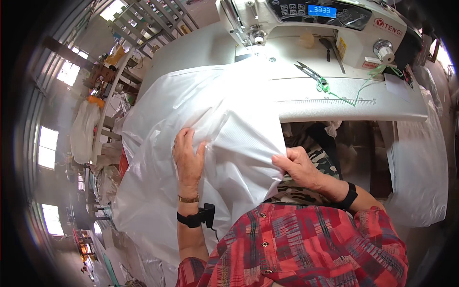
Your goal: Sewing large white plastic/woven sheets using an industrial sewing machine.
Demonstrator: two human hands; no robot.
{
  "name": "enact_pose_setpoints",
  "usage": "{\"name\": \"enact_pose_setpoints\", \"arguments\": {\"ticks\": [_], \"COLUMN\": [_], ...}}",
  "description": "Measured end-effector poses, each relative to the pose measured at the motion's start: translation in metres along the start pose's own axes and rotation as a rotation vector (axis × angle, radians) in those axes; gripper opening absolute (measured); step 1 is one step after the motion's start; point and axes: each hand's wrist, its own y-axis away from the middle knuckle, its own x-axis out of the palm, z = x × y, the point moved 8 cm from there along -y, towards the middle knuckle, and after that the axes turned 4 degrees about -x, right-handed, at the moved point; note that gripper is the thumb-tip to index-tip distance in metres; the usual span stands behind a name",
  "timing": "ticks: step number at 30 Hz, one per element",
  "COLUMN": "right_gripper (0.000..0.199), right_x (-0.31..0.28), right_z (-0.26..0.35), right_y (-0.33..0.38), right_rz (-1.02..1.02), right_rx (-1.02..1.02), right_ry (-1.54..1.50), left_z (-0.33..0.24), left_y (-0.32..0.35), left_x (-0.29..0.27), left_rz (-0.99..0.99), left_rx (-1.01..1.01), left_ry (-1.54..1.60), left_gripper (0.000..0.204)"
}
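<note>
A large sheet of shiny white material (248,143) runs from under the sewing machine's needle area down over the table's front edge to my lap. My right hand (301,166) pinches its right edge, thumb on top and fingers hidden behind. On the left, my left hand (188,160) rests on the wrinkled sheet, thumb and fingers apart. The white sewing machine (351,40) stands at the far side, its lamp lighting the needle area (258,45) brightly. Glare hides exactly how the sheet lies under the presser foot.
Thread snips (311,71) with green string (356,100) lie on the machine table (401,107), right of the sheet. A dark-handled tool (326,48) lies behind them. White sheeting (416,162) hangs at the right. A slatted rack (143,24) stands at the far left.
</note>
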Motion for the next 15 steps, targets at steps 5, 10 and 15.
{"name": "enact_pose_setpoints", "arguments": {"ticks": [5,10,15], "right_gripper": [0.044,0.024,0.017], "right_x": [-0.039,-0.02,0.048], "right_z": [-0.063,0.056,0.036], "right_y": [-0.003,-0.026,-0.021], "right_rz": [0.023,-0.139,0.128], "right_rx": [0.286,-0.172,-0.777], "right_ry": [0.256,1.29,1.06], "left_z": [-0.01,-0.023,-0.001], "left_y": [0.015,0.059,0.063], "left_x": [0.007,-0.026,-0.032], "left_rz": [0.04,-0.297,-0.404], "left_rx": [-0.035,0.036,-0.181], "left_ry": [0.13,0.192,-0.205], "left_gripper": [0.048,0.051,0.049]}}
